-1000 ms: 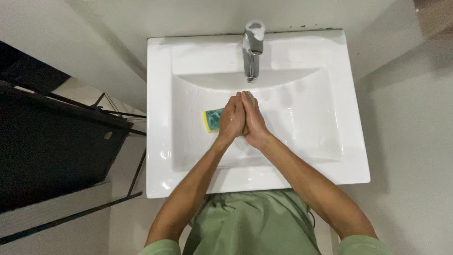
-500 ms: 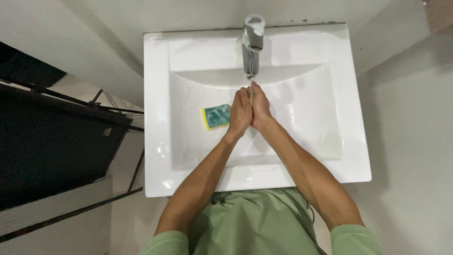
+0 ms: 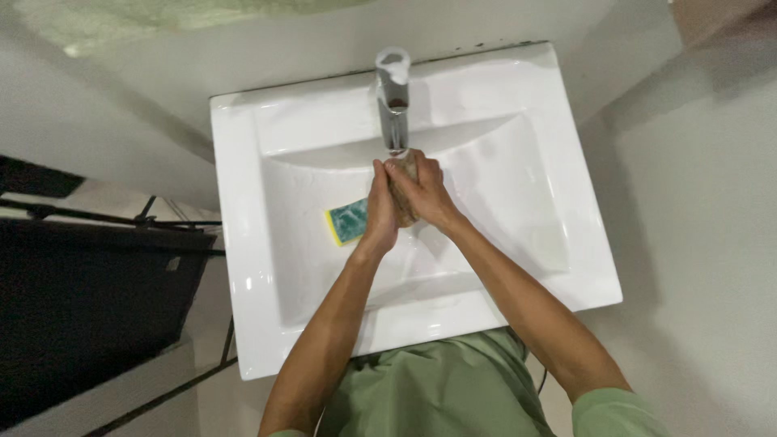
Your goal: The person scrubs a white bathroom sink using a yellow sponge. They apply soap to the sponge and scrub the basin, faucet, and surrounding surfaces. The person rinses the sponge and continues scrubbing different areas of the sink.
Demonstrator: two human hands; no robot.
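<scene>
Now both hands have moved up under the tap (image 3: 394, 101): left hand (image 3: 379, 212) and right hand (image 3: 425, 194) pressed together, grip on nothing discernible; sponge (image 3: 348, 222) lies beside them in the sink (image 3: 518, 202).

sponge (image 3: 348, 223) partly hidden behind left hand (image 3: 380, 212), palms unseen

The single head view looks almost straight down from above the person onto a white sink (image 3: 243, 243), with the tap (image 3: 393, 97) toward the top of the frame and the person's green shirt (image 3: 437, 392) at the bottom edge. It sits at moderate range, near enough that the basin fills the middle, with both forearms running up from the bottom to the left hand (image 3: 379, 217) and right hand (image 3: 422, 194) under the tap. The frame is slightly rotated, so the sink's edges run askew, and it takes in wall on the right and a dark rack (image 3: 89, 299) on the left.
</scene>
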